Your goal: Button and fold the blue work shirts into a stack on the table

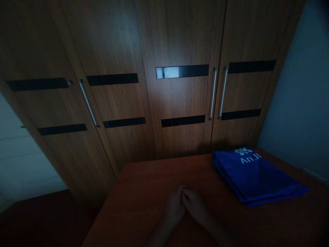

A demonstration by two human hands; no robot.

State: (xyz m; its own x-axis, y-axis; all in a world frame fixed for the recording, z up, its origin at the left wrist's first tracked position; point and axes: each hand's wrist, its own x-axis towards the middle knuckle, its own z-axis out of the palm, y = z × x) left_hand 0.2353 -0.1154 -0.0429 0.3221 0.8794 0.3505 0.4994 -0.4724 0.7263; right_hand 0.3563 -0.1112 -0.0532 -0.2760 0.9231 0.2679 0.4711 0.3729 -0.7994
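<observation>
My left hand (175, 203) and my right hand (194, 204) rest together above the reddish-brown wooden table (133, 206), near its middle. They touch each other at the fingertips and knuckles, with the fingers curled in and closed. No object shows in either hand, though the dim light blurs the finger detail. To the right of my hands, apart from them, a folded blue bag-like bundle (259, 181) of shiny fabric lies flat on the table. White lettering and a cluster of white dots mark its far side.
Behind the table stands a tall wooden wardrobe (177, 99) with dark inlaid strips and long metal handles (213, 94). A pale wall (303, 103) rises at the right. White drawers (23, 154) are at the far left, beyond the dark floor.
</observation>
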